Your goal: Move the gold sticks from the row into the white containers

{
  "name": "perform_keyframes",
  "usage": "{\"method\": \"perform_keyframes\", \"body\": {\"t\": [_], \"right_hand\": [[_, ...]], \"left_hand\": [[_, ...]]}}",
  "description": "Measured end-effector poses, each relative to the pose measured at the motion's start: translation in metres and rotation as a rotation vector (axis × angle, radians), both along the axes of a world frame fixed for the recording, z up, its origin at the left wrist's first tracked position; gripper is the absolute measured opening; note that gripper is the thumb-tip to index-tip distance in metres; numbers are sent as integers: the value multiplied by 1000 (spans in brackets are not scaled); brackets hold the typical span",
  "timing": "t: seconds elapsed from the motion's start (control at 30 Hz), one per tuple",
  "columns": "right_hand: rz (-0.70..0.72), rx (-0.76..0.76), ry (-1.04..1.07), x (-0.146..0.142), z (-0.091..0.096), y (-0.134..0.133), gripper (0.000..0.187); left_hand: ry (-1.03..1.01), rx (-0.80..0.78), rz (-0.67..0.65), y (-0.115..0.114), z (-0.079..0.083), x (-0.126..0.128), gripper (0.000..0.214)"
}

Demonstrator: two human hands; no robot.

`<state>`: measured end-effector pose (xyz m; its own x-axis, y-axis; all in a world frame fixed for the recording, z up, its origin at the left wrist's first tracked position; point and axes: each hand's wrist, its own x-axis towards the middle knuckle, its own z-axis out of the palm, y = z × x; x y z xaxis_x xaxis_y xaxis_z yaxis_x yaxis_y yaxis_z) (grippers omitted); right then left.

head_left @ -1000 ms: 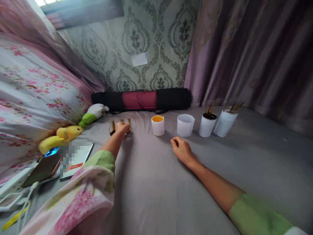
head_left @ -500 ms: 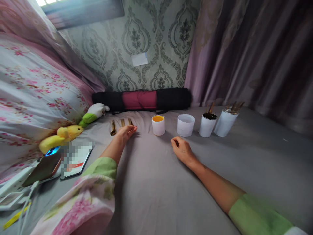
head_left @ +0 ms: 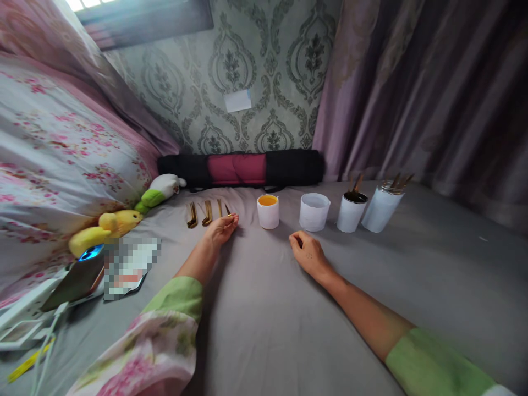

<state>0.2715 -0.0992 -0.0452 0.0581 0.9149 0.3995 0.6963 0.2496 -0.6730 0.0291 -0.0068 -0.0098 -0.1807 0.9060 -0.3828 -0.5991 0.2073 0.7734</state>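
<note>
My left hand [head_left: 223,228] is closed in a pinch, with a thin dark pointed stick [head_left: 228,210] showing above its fingertips. Just beyond it on the grey sheet are small bundles of thin gold-brown pieces [head_left: 192,215], bent at the near end, with another bundle [head_left: 207,213] alongside. My right hand [head_left: 307,253] rests on the sheet with fingers curled in; whether anything is inside is hidden. Nearest to it is a wide white cup [head_left: 314,214]. A smaller white cup [head_left: 268,216] with a yellow-orange inside stands between the hands.
To the right, a white-wrapped can [head_left: 350,214] and a taller white-wrapped jar [head_left: 383,212] hold brown sticks. A black and maroon roll [head_left: 239,168] lies along the wall. Plush toys [head_left: 119,220], a phone [head_left: 76,280], a blurred-out flat device [head_left: 132,269] and cables are at left.
My left hand has drawn slightly right, and the dark pointed stick now shows in its fingers. More of the bundles behind it is visible. My right hand stays put.
</note>
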Motion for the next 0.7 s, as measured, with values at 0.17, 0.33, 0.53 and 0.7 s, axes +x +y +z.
{"method": "perform_keyframes", "body": {"t": [0.17,0.33,0.53,0.7], "right_hand": [[-4,-1,-4,0,1,0,25],[-6,1,-4,0,1,0,25],[0,-10,3,1,2,0,24],[16,-15,34,2,1,1,25]], "left_hand": [[-17,30,-6,-11,-1,12,19],[-3,73,-5,-26,-2,28,17],[6,130,-5,-45,-4,47,16],[9,169,5,-60,-5,60,16]]}}
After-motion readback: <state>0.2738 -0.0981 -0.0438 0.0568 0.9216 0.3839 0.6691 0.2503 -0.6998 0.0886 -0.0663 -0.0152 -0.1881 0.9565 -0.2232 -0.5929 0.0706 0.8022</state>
